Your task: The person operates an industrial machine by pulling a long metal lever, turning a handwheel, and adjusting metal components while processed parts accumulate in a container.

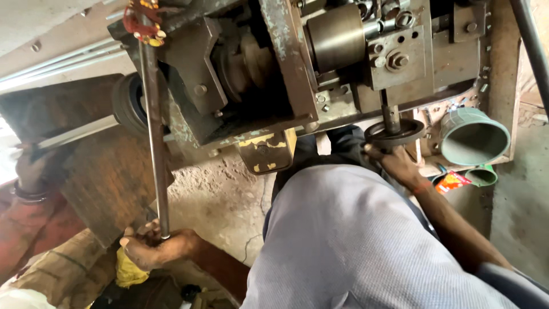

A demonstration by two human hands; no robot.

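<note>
My left hand (153, 247) is closed around the lower end of a long steel lever rod (153, 131) that runs up to the top of a worn metal machine (286, 68). A red and yellow ornament (143, 23) hangs at the rod's upper end. My right hand (394, 161) grips the rim of a small black handwheel (394, 133) on a short shaft under the machine's right side. My grey shirt (354, 240) fills the lower middle of the view.
Another person's hand with a dark bangle (27, 177) and a red sleeve is at the far left, beside a rusty plate (108, 177). A green plastic pipe fitting (473, 136) and a smaller one (481, 175) lie right of the handwheel. Cracked concrete floor (229, 200) lies below.
</note>
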